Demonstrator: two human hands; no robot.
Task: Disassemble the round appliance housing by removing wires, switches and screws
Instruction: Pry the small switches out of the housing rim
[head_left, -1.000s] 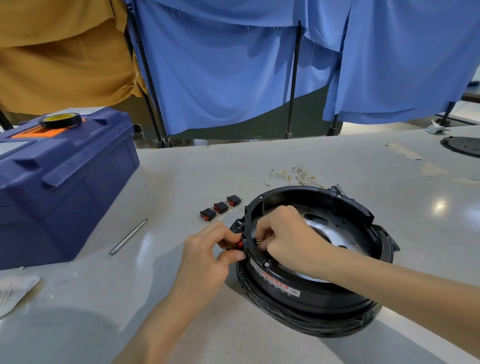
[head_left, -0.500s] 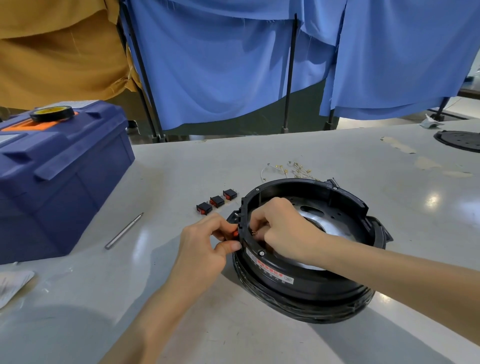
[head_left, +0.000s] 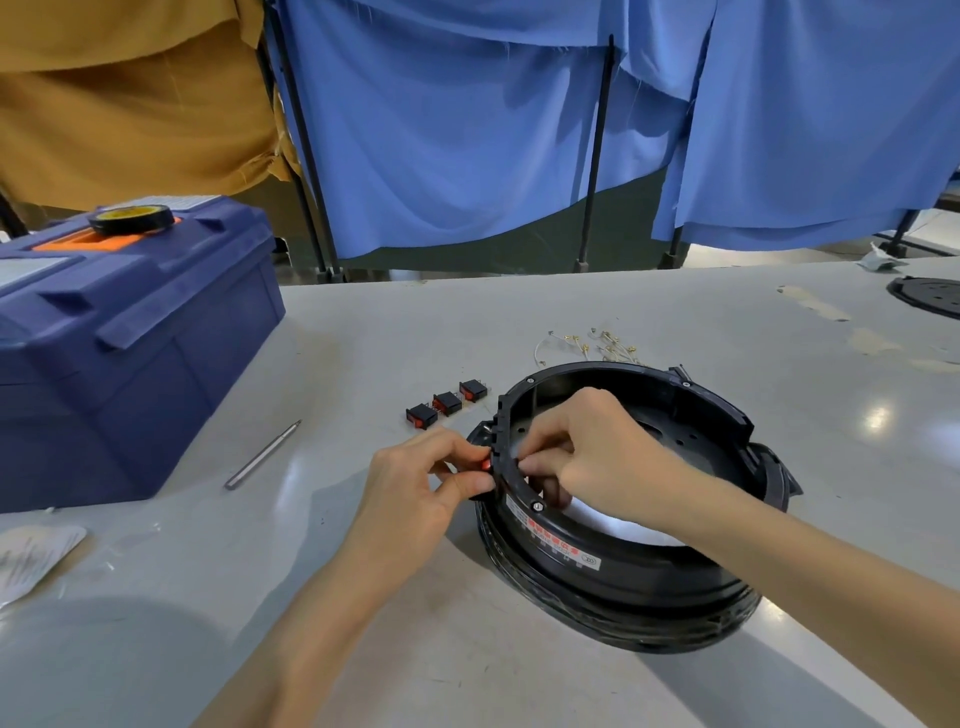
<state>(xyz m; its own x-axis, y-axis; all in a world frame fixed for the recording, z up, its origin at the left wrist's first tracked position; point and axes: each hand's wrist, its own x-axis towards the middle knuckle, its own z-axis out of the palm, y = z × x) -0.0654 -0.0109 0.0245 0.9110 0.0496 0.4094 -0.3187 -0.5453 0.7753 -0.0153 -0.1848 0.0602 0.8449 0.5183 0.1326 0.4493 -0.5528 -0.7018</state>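
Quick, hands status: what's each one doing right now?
Left hand: pinching the red switch at the housing wall.
Right hand: curled inside the housing; grip contents cannot be told.

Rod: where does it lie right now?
In the head view, the rod lies on the table left of centre, between the toolbox and the left hand.

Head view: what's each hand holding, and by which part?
Left hand pinches the red switch by its outer face, outside the housing wall. Right hand: grip inside that wall; what it pinches is hidden.
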